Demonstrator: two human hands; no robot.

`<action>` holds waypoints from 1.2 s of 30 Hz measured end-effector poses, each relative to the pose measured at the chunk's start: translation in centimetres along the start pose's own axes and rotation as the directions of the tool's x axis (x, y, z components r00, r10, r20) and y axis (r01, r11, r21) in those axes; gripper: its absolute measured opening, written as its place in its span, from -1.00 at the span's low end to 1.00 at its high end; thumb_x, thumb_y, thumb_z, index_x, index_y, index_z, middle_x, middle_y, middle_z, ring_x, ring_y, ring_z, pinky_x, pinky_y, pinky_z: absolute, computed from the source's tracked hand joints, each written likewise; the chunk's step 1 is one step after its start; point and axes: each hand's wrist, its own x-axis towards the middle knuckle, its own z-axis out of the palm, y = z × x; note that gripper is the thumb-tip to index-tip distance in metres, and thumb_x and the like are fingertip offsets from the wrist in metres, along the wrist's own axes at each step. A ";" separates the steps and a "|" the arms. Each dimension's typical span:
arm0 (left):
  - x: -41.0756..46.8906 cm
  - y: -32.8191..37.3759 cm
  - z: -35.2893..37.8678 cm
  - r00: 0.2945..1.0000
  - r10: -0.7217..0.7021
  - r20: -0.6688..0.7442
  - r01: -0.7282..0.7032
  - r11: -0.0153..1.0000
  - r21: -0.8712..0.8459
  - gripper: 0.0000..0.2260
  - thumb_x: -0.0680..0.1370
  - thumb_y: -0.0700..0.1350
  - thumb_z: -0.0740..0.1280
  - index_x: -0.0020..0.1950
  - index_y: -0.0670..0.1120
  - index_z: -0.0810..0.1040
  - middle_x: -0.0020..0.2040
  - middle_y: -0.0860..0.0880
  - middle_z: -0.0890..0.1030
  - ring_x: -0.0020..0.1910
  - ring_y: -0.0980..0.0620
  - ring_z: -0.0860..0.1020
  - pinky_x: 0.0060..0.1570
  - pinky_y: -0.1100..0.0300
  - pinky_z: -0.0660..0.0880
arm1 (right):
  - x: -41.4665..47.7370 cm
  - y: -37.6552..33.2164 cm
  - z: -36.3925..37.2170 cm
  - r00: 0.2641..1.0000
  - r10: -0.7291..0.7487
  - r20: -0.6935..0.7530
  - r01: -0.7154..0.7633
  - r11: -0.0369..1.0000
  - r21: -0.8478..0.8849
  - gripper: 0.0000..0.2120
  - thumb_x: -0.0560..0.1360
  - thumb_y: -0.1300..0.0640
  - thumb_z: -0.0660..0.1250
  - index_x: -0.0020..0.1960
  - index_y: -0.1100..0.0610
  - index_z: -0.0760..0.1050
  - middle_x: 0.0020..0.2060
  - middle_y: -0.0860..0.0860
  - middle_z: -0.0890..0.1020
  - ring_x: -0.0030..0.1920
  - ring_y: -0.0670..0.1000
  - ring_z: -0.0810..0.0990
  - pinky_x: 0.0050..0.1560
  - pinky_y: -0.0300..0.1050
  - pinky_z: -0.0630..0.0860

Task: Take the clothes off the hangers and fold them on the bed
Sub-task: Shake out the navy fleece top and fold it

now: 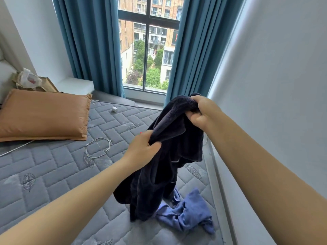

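While holding the dark navy fluffy garment (pixel 169 174) up over the grey quilted mattress (pixel 53 167), with left hand (pixel 141 151) and right hand (pixel 203 112) both clamped on its top edge, looks like the start of folding. Next, lay it flat at 8 o'clock, away from the crumpled blue cloth (pixel 189 211) at 5 o'clock and the wall-side edge at 3 o'clock.

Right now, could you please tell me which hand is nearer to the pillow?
Left. The left hand holds the garment right of the pillow; the right hand holds it farther right and higher.
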 end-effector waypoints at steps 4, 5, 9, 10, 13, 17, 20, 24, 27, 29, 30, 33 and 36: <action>1.4 2.4 -2.7 0.996 0.062 -0.071 -0.070 0.991 -0.118 -0.79 0.49 -0.17 0.32 -0.30 0.08 0.52 -0.46 0.17 0.48 -0.45 0.24 0.42 -0.43 0.39 0.34 | 0.1 -0.3 -2.9 0.992 -0.046 0.118 0.077 0.960 -0.270 -0.80 0.58 0.28 0.25 0.19 0.30 0.38 0.08 0.20 0.53 0.12 0.15 0.58 0.16 -0.01 0.56; 1.8 3.1 -3.3 0.993 0.089 -0.076 -0.097 0.990 -0.098 -0.83 0.49 -0.15 0.32 -0.29 0.06 0.53 -0.43 0.15 0.51 -0.42 0.23 0.45 -0.39 0.37 0.37 | 0.0 -0.1 -3.8 0.990 -0.066 0.127 0.110 0.917 -0.382 -0.78 0.57 0.29 0.28 0.20 0.28 0.39 0.09 0.18 0.53 0.16 0.16 0.58 0.17 0.00 0.57; 2.8 4.2 -4.4 0.993 0.116 0.025 -0.118 0.991 0.056 -0.90 0.48 -0.15 0.33 -0.19 -0.16 0.53 -0.30 -0.10 0.56 -0.32 0.04 0.47 -0.29 0.13 0.42 | -0.6 2.0 -6.7 0.965 -0.089 0.246 0.240 0.677 -0.696 -0.65 0.51 0.32 0.35 0.28 0.21 0.45 0.15 0.12 0.58 0.13 0.06 0.61 0.14 -0.08 0.59; 2.8 4.2 -4.2 0.992 0.114 0.063 -0.118 0.990 0.075 -0.89 0.48 -0.15 0.33 -0.18 -0.19 0.51 -0.29 -0.14 0.55 -0.31 0.03 0.47 -0.29 0.13 0.41 | -0.7 2.7 -7.2 0.955 -0.076 0.286 0.268 0.631 -0.728 -0.64 0.50 0.33 0.36 0.28 0.19 0.46 0.15 0.12 0.59 0.12 0.05 0.61 0.14 -0.09 0.59; 2.3 4.7 -3.8 0.986 0.131 0.104 -0.140 0.986 0.090 -0.88 0.49 -0.15 0.34 -0.18 -0.19 0.51 -0.25 -0.17 0.58 -0.29 0.04 0.48 -0.27 0.12 0.43 | -1.1 4.5 -8.3 0.916 -0.006 0.402 0.351 0.497 -0.794 -0.62 0.46 0.33 0.41 0.24 0.13 0.50 0.14 0.09 0.62 0.11 0.02 0.63 0.15 -0.09 0.57; 2.5 5.5 -4.0 0.984 0.160 0.077 -0.168 0.978 0.122 -0.87 0.48 -0.14 0.34 -0.21 -0.19 0.50 -0.29 -0.13 0.56 -0.31 0.05 0.46 -0.30 0.14 0.42 | -1.4 6.8 -9.0 0.849 -0.027 0.527 0.503 0.346 -0.792 -0.73 0.42 0.22 0.46 0.10 0.06 0.59 -0.05 -0.04 0.68 -0.03 -0.07 0.65 0.06 -0.11 0.58; 2.7 5.6 -4.7 0.985 0.158 0.065 -0.166 0.975 0.149 -0.81 0.48 -0.10 0.35 -0.16 -0.24 0.50 -0.23 -0.22 0.57 -0.31 -0.06 0.48 -0.25 0.01 0.45 | -1.3 7.2 -9.0 0.802 -0.177 0.571 0.597 0.285 -0.750 -0.93 0.48 0.21 0.40 -0.05 0.16 0.61 -0.20 0.10 0.67 -0.12 0.11 0.63 -0.04 0.10 0.55; 2.8 4.8 -6.0 0.994 0.103 0.022 -0.105 0.979 0.173 -0.76 0.50 -0.05 0.35 -0.13 -0.25 0.52 -0.20 -0.22 0.59 -0.26 -0.09 0.53 -0.24 0.02 0.46 | -0.9 6.3 -9.2 0.739 -0.333 0.586 0.657 0.167 -0.735 -0.94 0.52 0.17 0.38 -0.13 0.13 0.57 -0.29 0.03 0.61 -0.25 -0.04 0.56 -0.13 0.03 0.53; 2.4 4.4 -6.0 0.998 0.068 0.016 -0.070 0.989 0.132 -0.79 0.51 -0.08 0.33 -0.16 -0.24 0.51 -0.31 -0.13 0.54 -0.33 -0.03 0.48 -0.27 0.04 0.43 | -1.7 6.6 -9.6 0.582 -0.452 0.676 0.758 0.000 -0.652 -0.87 0.48 0.19 0.42 0.01 0.08 0.55 -0.14 -0.10 0.60 -0.12 -0.13 0.57 -0.04 -0.15 0.55; 2.4 4.6 -5.7 0.998 0.056 0.012 -0.057 0.993 0.101 -0.78 0.50 -0.10 0.33 -0.19 -0.26 0.47 -0.35 -0.07 0.47 -0.36 0.05 0.43 -0.29 0.10 0.37 | -2.5 7.6 -10.0 0.468 -0.414 0.781 0.809 -0.153 -0.567 -0.81 0.44 0.15 0.46 0.03 0.08 0.55 -0.10 -0.13 0.56 -0.08 -0.13 0.53 0.00 -0.17 0.52; 2.4 4.8 -5.6 0.999 0.053 0.010 -0.053 0.995 0.085 -0.77 0.50 -0.10 0.33 -0.18 -0.28 0.47 -0.35 -0.09 0.46 -0.34 0.04 0.42 -0.28 0.09 0.36 | -2.9 8.2 -10.2 0.456 -0.347 0.819 0.810 -0.219 -0.544 -0.77 0.42 0.11 0.47 0.06 0.07 0.55 -0.06 -0.12 0.56 -0.03 -0.13 0.52 0.04 -0.17 0.50; 2.6 5.8 -5.8 0.998 0.061 0.026 -0.062 0.997 0.040 -0.71 0.50 -0.06 0.32 -0.10 -0.33 0.49 -0.25 -0.30 0.51 -0.29 0.00 0.44 -0.23 0.07 0.38 | -2.7 9.9 -10.6 0.563 -0.234 0.793 0.747 -0.266 -0.609 -0.53 0.41 0.01 0.47 0.28 0.06 0.47 0.17 -0.08 0.54 0.19 -0.07 0.50 0.18 -0.12 0.48; 2.8 7.0 -6.1 0.996 0.079 0.031 -0.080 0.997 0.012 -0.70 0.51 -0.04 0.33 -0.07 -0.31 0.51 -0.28 -0.21 0.50 -0.30 0.04 0.44 -0.24 0.16 0.37 | -1.9 10.4 -10.0 0.653 -0.333 0.680 0.693 -0.101 -0.714 -0.50 0.41 0.07 0.47 0.31 0.09 0.43 0.12 -0.07 0.58 0.12 -0.06 0.56 0.15 -0.10 0.51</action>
